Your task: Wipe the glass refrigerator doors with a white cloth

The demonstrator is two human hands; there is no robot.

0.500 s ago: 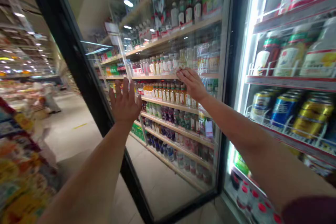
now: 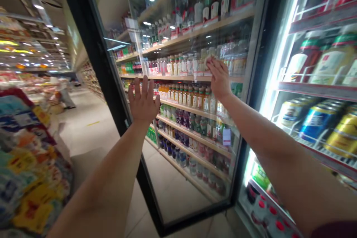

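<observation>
A dark-framed glass door (image 2: 181, 208) of an upright drinks fridge stands swung open in front of me. My left hand (image 2: 144, 104) is held flat against the glass near the door's outer edge, fingers spread, with nothing in it. Higher and further right, my right hand (image 2: 221, 78) presses a small pale cloth (image 2: 208, 60) against the pane. Its fingers lie together over the cloth, which is mostly hidden beneath them. Behind the glass show shelves of bottled drinks (image 2: 192, 98).
To the right is the lit fridge interior with beer cans (image 2: 318, 121), juice bottles (image 2: 302, 57) and red-capped bottles (image 2: 279, 227) low down. A display of packaged goods (image 2: 33, 178) stands at left beside the aisle floor (image 2: 83, 134). Further back is a person (image 2: 65, 91).
My right hand has moved up the glass with the cloth, its fingers now pointing more upward. My left hand stays spread on the pane. The view has turned slightly left.
</observation>
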